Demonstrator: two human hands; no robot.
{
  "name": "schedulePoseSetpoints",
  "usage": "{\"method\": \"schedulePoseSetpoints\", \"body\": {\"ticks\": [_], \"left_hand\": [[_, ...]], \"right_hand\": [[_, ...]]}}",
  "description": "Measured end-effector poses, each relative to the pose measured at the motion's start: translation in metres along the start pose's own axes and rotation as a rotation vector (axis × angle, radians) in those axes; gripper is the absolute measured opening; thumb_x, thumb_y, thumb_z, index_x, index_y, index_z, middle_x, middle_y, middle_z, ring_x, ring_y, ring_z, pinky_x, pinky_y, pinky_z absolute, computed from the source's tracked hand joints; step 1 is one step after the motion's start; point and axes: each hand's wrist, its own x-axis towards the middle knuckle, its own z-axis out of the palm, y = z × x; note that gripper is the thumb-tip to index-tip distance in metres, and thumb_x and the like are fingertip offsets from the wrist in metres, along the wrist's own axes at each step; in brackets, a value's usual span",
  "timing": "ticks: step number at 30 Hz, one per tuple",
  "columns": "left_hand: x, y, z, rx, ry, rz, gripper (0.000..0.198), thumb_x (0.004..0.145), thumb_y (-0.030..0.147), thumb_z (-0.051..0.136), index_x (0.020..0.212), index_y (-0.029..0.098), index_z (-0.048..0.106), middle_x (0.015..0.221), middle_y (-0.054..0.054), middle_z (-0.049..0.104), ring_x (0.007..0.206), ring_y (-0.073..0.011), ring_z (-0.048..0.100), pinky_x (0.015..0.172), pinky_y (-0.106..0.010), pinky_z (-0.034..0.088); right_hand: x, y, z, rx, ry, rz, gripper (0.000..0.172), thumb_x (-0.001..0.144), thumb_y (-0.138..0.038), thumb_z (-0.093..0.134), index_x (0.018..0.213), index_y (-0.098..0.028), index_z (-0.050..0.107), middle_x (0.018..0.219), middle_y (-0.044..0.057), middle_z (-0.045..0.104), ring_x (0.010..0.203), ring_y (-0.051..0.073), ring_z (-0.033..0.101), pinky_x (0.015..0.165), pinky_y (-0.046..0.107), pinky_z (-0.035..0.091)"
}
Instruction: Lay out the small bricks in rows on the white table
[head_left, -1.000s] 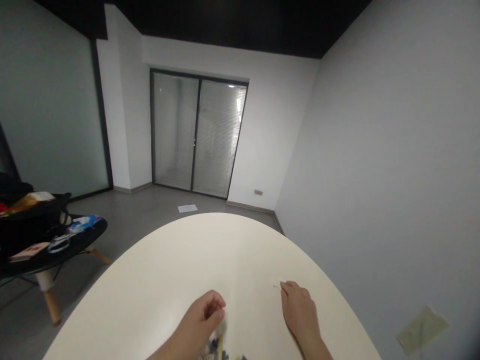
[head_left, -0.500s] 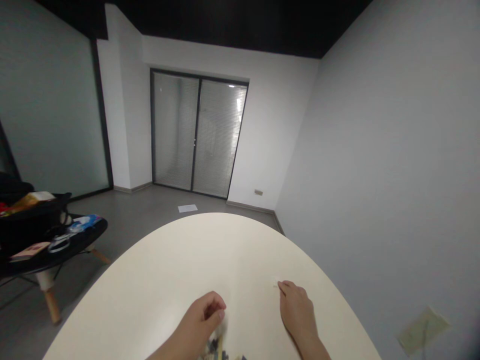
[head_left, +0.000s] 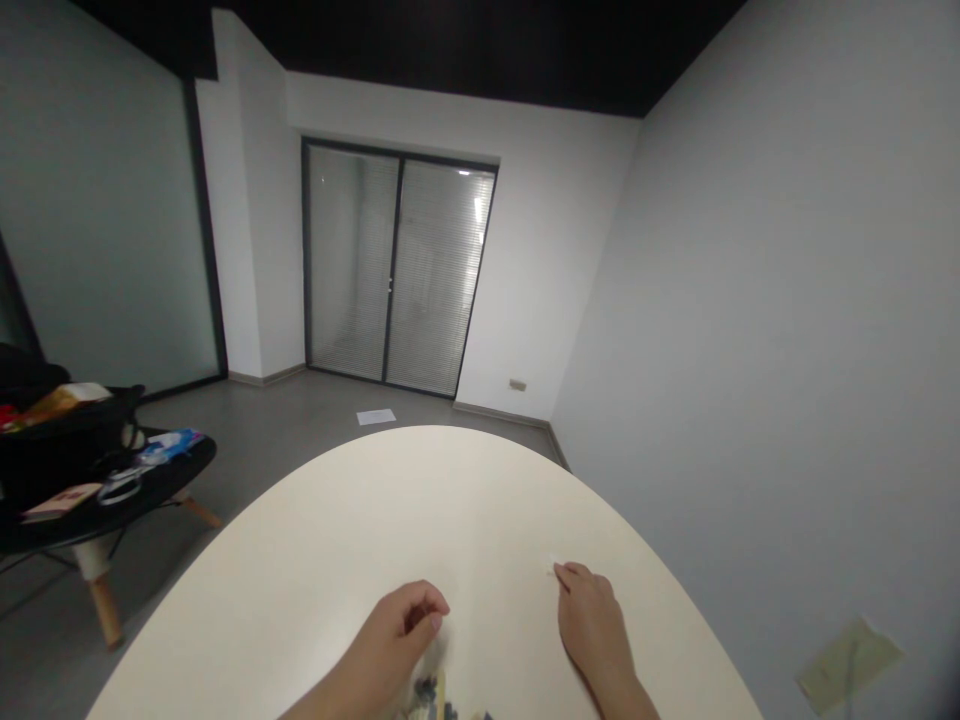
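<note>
My left hand [head_left: 401, 635] rests on the round white table [head_left: 337, 540] near its front edge. Its fingers are curled in a loose pinch over a small pile of dark and yellowish pieces [head_left: 435, 692], which the bottom edge of the view cuts off. What the fingers hold is hidden. My right hand [head_left: 592, 625] lies on the table to the right, fingers together and bent, fingertips touching a tiny white piece [head_left: 553, 564].
A low black table [head_left: 105, 490] with wooden legs stands at the left and carries bags, a book and small items. A white wall runs close along the right. Glass doors with blinds [head_left: 394, 270] lie ahead. A sheet of paper [head_left: 375, 416] lies on the grey floor.
My right hand has slid slightly left along the table, toward the tiny white piece. The left hand has barely moved.
</note>
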Motion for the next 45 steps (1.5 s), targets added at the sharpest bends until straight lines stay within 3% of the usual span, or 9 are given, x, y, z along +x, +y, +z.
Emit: {"method": "schedulePoseSetpoints", "body": {"ticks": [6, 13, 16, 19, 23, 29, 35, 40, 45], "left_hand": [[-0.002, 0.014, -0.025, 0.29, -0.057, 0.072, 0.026, 0.082, 0.024, 0.05, 0.094, 0.018, 0.072, 0.085, -0.003, 0.066, 0.076, -0.0183, 0.056, 0.071, -0.027, 0.042], [-0.02, 0.05, -0.052, 0.465, -0.469, -0.086, 0.021, 0.058, 0.011, 0.064, 0.073, 0.02, 0.077, 0.061, 0.006, 0.055, 0.059, -0.0135, 0.049, 0.053, -0.022, 0.032], [-0.025, 0.055, -0.055, 0.516, -0.52, -0.15, 0.035, 0.054, 0.007, 0.065, 0.082, 0.023, 0.079, 0.061, 0.007, 0.055, 0.058, -0.0138, 0.048, 0.053, -0.022, 0.032], [-0.026, 0.051, -0.053, 0.583, -0.511, -0.12, 0.046, 0.052, 0.004, 0.065, 0.09, 0.026, 0.079, 0.067, 0.006, 0.059, 0.062, -0.0152, 0.051, 0.057, -0.023, 0.036], [-0.026, 0.042, -0.05, 0.619, -0.498, -0.108, 0.039, 0.054, 0.008, 0.065, 0.087, 0.026, 0.078, 0.068, 0.005, 0.061, 0.062, -0.0152, 0.052, 0.058, -0.023, 0.036], [-0.028, 0.037, -0.05, 0.64, -0.406, -0.071, 0.029, 0.055, 0.015, 0.067, 0.082, 0.025, 0.072, 0.075, 0.003, 0.066, 0.067, -0.0184, 0.054, 0.055, -0.024, 0.031], [-0.022, 0.038, -0.046, 0.554, -0.326, -0.046, 0.01, 0.06, 0.013, 0.058, 0.066, 0.021, 0.057, 0.063, 0.007, 0.056, 0.06, -0.0137, 0.049, 0.052, -0.023, 0.026], [-0.012, 0.039, -0.036, 0.284, -0.204, -0.01, 0.011, 0.068, 0.017, 0.057, 0.078, 0.018, 0.062, 0.065, 0.006, 0.056, 0.063, -0.0132, 0.049, 0.058, -0.023, 0.032], [-0.007, 0.025, -0.017, -0.131, -0.119, -0.074, 0.035, 0.072, 0.044, 0.069, 0.09, 0.015, 0.065, 0.056, 0.005, 0.053, 0.052, -0.0124, 0.046, 0.055, -0.025, 0.034]], "right_hand": [[0.001, 0.0, 0.005, 0.034, 0.046, -0.01, 0.052, 0.087, -0.003, 0.037, 0.126, -0.02, 0.068, 0.131, 0.007, 0.066, 0.113, 0.024, 0.06, 0.101, 0.035, 0.045], [-0.001, -0.008, -0.002, 0.182, 0.096, -0.057, 0.045, 0.087, -0.007, 0.038, 0.112, -0.016, 0.075, 0.118, 0.01, 0.073, 0.109, 0.026, 0.062, 0.102, 0.037, 0.044], [-0.005, -0.015, -0.008, 0.233, 0.078, -0.103, 0.041, 0.091, -0.014, 0.038, 0.106, -0.017, 0.075, 0.109, 0.009, 0.075, 0.104, 0.023, 0.066, 0.098, 0.032, 0.047], [-0.011, -0.023, -0.012, 0.379, 0.027, -0.168, 0.038, 0.091, -0.018, 0.039, 0.103, -0.018, 0.075, 0.106, 0.008, 0.076, 0.101, 0.02, 0.068, 0.095, 0.03, 0.049], [-0.019, -0.032, -0.017, 0.585, 0.0, -0.242, 0.035, 0.088, -0.019, 0.041, 0.1, -0.02, 0.074, 0.102, 0.007, 0.076, 0.097, 0.022, 0.069, 0.092, 0.034, 0.051], [-0.025, -0.04, -0.022, 0.657, -0.011, -0.269, 0.034, 0.088, -0.02, 0.043, 0.098, -0.021, 0.075, 0.095, 0.007, 0.076, 0.092, 0.022, 0.07, 0.088, 0.036, 0.051], [-0.028, -0.042, -0.024, 0.68, 0.017, -0.308, 0.031, 0.089, -0.02, 0.044, 0.096, -0.02, 0.074, 0.091, 0.008, 0.076, 0.088, 0.023, 0.07, 0.084, 0.036, 0.053], [-0.035, -0.056, -0.025, 0.698, 0.128, -0.446, 0.026, 0.09, -0.018, 0.047, 0.096, -0.021, 0.072, 0.084, 0.006, 0.074, 0.075, 0.018, 0.069, 0.073, 0.03, 0.055], [-0.045, -0.079, -0.03, 0.668, 0.354, -0.722, 0.015, 0.086, -0.02, 0.062, 0.098, -0.023, 0.069, 0.087, 0.006, 0.075, 0.078, 0.017, 0.07, 0.071, 0.025, 0.057]]}}
